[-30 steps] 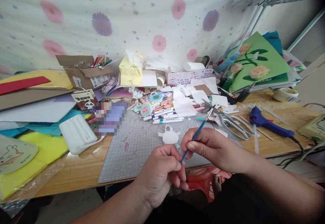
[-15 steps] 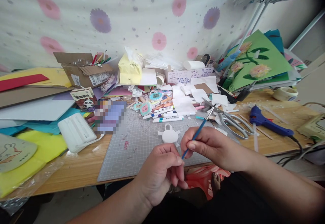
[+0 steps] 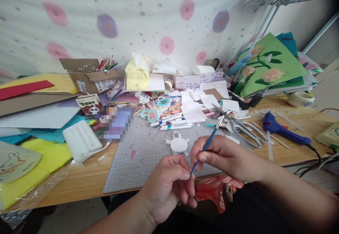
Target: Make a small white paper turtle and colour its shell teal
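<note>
A blue-handled paintbrush [image 3: 205,146] slants through my right hand [image 3: 215,152], gripped between thumb and fingers. Its metal collar and bristles point up and away, while the plain handle end points down at my left fingertips. My left hand [image 3: 169,182] is closed in a pinch, thumb against forefinger, right where the handle end meets it. Whatever those fingers hold is too small or hidden to make out. Just beyond both hands, a white paper cutout [image 3: 178,144] with a loop on top and small tabs lies on the grey cutting mat [image 3: 127,170].
Large scissors [image 3: 247,131] and a blue glue gun [image 3: 283,129] lie to the right. Several markers [image 3: 176,127] and paper scraps are heaped behind the mat. On the left are a white power bank [image 3: 82,141], coloured sheets and a cardboard box [image 3: 92,80].
The view has shifted slightly, so the table items sit a little lower and further right. Both hands keep their hold, the brush still meeting the left fingertips.
</note>
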Demonstrator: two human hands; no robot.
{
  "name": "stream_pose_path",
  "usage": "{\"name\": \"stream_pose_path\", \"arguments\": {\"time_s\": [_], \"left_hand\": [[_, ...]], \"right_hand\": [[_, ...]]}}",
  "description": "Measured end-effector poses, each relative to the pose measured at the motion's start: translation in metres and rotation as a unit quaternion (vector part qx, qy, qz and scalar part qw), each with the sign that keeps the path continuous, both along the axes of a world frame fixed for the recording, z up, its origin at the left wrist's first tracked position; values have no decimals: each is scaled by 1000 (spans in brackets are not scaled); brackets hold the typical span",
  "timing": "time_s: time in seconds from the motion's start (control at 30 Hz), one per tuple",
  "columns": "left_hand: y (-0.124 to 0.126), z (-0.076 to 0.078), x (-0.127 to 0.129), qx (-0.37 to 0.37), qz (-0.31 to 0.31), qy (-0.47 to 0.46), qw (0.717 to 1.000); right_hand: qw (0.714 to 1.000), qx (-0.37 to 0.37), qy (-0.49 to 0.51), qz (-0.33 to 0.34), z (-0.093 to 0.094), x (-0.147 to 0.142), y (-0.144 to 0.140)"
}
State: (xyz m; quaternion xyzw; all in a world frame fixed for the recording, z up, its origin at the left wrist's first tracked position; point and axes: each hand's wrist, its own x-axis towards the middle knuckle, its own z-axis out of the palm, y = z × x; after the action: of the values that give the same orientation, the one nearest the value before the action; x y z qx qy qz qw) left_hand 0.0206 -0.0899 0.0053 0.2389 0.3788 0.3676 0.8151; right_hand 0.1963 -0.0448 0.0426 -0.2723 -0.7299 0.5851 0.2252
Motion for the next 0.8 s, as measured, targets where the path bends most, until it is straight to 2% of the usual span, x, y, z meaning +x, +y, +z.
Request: {"name": "stream_pose_path", "arguments": {"time_s": [0.2, 0.5, 0.8], "left_hand": [[0, -1, 2, 7, 6, 7, 1000], [0, -1, -1, 3, -7, -5, 1000], [-1, -4, 2, -5, -12, -2, 1000]], "right_hand": [[1000, 25, -2, 12, -1, -1, -1], [1000, 0, 10, 16, -1, 3, 1], [999, 24, 2, 45, 0, 0, 2]]}}
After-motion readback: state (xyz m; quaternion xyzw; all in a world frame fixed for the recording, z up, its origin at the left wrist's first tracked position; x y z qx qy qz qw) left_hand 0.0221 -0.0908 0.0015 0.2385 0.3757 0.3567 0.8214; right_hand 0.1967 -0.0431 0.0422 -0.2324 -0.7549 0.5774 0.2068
